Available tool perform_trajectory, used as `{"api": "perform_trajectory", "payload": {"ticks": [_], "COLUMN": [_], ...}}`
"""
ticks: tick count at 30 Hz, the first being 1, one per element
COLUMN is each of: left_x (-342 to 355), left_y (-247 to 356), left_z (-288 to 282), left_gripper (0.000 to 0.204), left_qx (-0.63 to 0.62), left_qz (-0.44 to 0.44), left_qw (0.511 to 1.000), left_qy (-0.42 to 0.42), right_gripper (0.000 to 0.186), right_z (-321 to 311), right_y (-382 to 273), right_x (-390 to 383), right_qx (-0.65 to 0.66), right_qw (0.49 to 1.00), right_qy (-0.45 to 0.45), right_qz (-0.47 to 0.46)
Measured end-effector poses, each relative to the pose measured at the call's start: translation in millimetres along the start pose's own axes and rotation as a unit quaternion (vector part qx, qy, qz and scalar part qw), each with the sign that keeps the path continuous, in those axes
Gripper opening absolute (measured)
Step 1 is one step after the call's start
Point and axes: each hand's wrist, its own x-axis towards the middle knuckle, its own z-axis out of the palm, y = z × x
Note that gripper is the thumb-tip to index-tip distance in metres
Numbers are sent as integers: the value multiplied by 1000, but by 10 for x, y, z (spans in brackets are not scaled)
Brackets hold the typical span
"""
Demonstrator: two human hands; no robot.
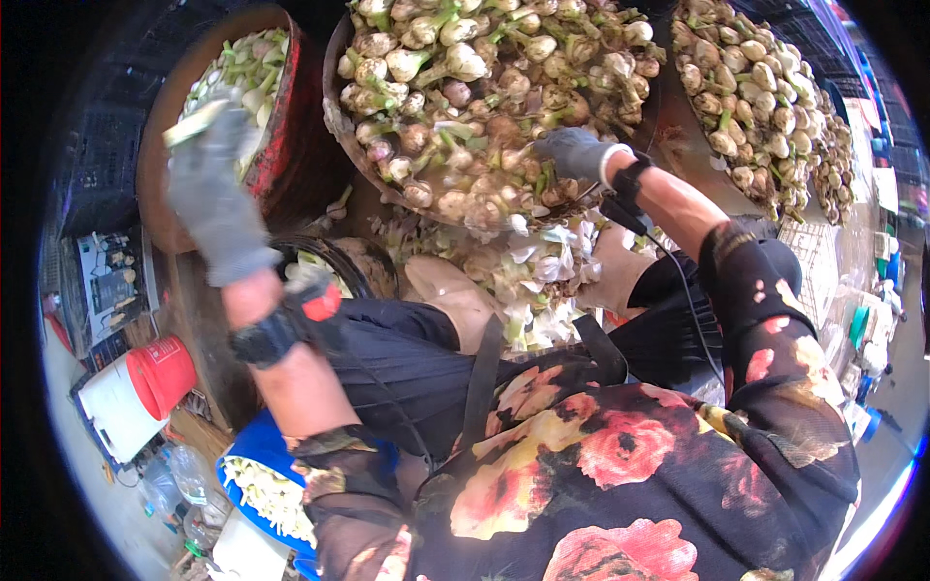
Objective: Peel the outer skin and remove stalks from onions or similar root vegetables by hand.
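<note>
- Fingers (199,121) of the left hand (213,194) are curled shut around a pale green stalk piece (194,123), held up over the red-rimmed tub (281,126) of trimmed white and green bits. It's a glove grip on something slick-looking, so I'd say it could squirt out and land beside the tub rather than in it.
- Right hand (572,153) is down on the near edge of the big round tray (334,116) heaped with unpeeled bulbs (465,63), fingers bent into the pile. Can't really tell if it has one pinched or is just resting there.
- That pile is stacked high right at the rim. Tugging one bulb from the bottom could probably send a few neighbours rolling off into the lap.
- Peelings (542,271) are already heaped on the lap between the knees, touching the tray edge. A good bulb dropping in there would be easy to lose among the skins.
- Both hands are well apart, eyes can only follow one, so the toss on the left is the likelier miss.
- Blue basin (247,455) of cut pieces sits low by the left elbow, and a careless swing back might clip it.
</note>
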Motion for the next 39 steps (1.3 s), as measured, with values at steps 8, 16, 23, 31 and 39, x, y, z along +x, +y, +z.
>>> {"api": "perform_trajectory", "payload": {"ticks": [8,16,23,31,39], "left_x": [-672,-930,-1343,-1428,-1391], "left_y": [-421,-622,-725,-701,-678], "left_z": [699,1015,1201,1227,1128], "left_gripper": [20,30,57,57,52], "left_qx": [-15,131,178,79,-33], "left_qz": [-54,-59,76,54,-46], "left_qw": [939,863,898,911,896], "left_qy": [-340,-484,-396,-402,-440], "right_gripper": [41,37,26,14,8], "right_z": [173,32,-355,-412,-352], "right_y": [127,-196,-518,-1032,-1095], "right_x": [225,-138,-545,-731,-732], "right_qx": [-89,112,479,776,802], "right_qw": [981,991,869,595,563], "right_qy": [-166,-66,107,189,194], "right_qz": [-50,42,61,89,44]}}
